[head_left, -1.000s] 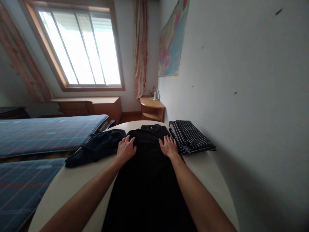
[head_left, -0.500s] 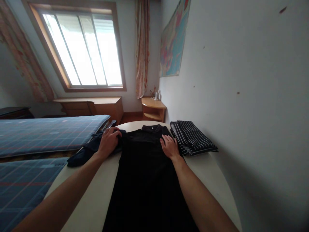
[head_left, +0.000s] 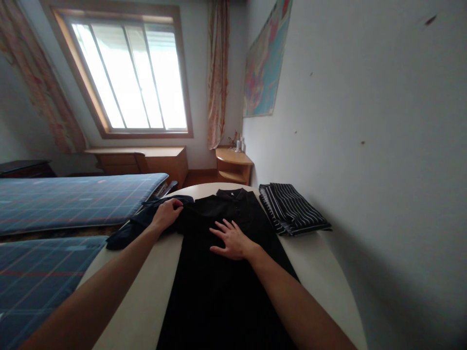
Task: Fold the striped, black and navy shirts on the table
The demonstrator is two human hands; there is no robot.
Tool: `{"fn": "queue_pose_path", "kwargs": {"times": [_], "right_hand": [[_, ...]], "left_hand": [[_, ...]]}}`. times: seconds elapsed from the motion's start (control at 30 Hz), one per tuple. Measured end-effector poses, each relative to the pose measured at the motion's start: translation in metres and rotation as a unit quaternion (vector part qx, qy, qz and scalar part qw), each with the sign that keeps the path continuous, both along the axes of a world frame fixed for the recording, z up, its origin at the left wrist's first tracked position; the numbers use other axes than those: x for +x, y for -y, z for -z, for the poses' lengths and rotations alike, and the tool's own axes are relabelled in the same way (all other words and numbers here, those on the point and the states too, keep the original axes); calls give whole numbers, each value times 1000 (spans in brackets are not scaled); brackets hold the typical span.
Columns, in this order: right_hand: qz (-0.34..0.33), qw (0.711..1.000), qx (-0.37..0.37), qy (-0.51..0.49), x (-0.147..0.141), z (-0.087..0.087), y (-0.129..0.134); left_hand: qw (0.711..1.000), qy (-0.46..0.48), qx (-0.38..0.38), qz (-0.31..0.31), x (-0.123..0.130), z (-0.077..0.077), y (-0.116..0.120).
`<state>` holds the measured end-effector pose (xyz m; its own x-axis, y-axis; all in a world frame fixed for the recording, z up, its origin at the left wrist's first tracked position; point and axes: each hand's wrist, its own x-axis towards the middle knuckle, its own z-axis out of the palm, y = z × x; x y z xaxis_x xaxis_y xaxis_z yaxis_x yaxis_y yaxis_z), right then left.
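A black collared shirt (head_left: 226, 282) lies spread on the pale round table (head_left: 146, 287), its collar at the far end. My left hand (head_left: 168, 215) is closed at the shirt's left shoulder, thumb and fingers pinching the sleeve. Over the chest of the shirt, my right hand (head_left: 233, 240) is open with fingers spread; whether it presses on the cloth I cannot tell. Beside and beneath my left forearm lies a crumpled dark navy garment (head_left: 126, 235). To the right of the collar sits a folded black-and-white striped cloth (head_left: 295, 209).
Two plaid-covered mattresses or benches (head_left: 80, 201) stand along the table's left side. A white wall (head_left: 365, 194) rises close on the right. Beyond the table are a wooden desk (head_left: 164, 158) under the window and a small corner shelf (head_left: 233, 156).
My right hand has moved left from the shirt's right shoulder to its chest, fingers spreading. The left sleeve now shows drawn out by my left hand. The view has shifted slightly.
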<state>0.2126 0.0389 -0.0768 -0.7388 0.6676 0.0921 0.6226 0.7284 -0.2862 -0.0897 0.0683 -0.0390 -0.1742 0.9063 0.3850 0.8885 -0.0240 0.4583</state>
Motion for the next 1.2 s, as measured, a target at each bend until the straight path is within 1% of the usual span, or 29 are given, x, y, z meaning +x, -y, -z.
{"fn": "queue_pose_path", "kwargs": {"times": [0.07,0.13,0.2,0.27,0.37,0.43,0.5,0.57,0.63,0.73,0.83,0.93,1.07,1.2], "right_hand": [[2,1000,-3,7,-2,0,2],[7,1000,-5,11,-2,0,1],[10,1000,-9,16,-3,0,-1],[11,1000,-14,21,-3,0,-2],[12,1000,-17,21,-4,-2,-4],[4,1000,-4,12,-6,-4,-7],[-2,1000,18,-7,-9,-8,-15],[15,999,41,-27,-14,-11,-29],[57,996,56,-41,-21,-12,-47],[104,992,58,-50,-34,-9,-77],[121,991,38,-34,-48,-3,-104],[144,989,25,-10,-60,1,-128],[202,979,23,-8,-70,-1,-157],[255,967,0,-14,-73,-5,-184]], "left_hand": [[1000,7,28,-7,8,0,1],[997,13,72,-3,18,2,4],[993,24,118,16,30,8,9],[989,33,139,23,42,19,15],[994,30,106,-3,54,39,25],[996,25,84,-13,57,50,29],[996,26,86,-12,55,57,29],[994,33,108,-6,52,60,27],[991,44,127,0,49,60,25],[989,61,134,-1,49,58,22],[989,69,131,-3,51,58,24],[990,63,128,10,54,59,26],[994,48,101,13,56,58,27],[996,39,79,5,57,55,25]]}}
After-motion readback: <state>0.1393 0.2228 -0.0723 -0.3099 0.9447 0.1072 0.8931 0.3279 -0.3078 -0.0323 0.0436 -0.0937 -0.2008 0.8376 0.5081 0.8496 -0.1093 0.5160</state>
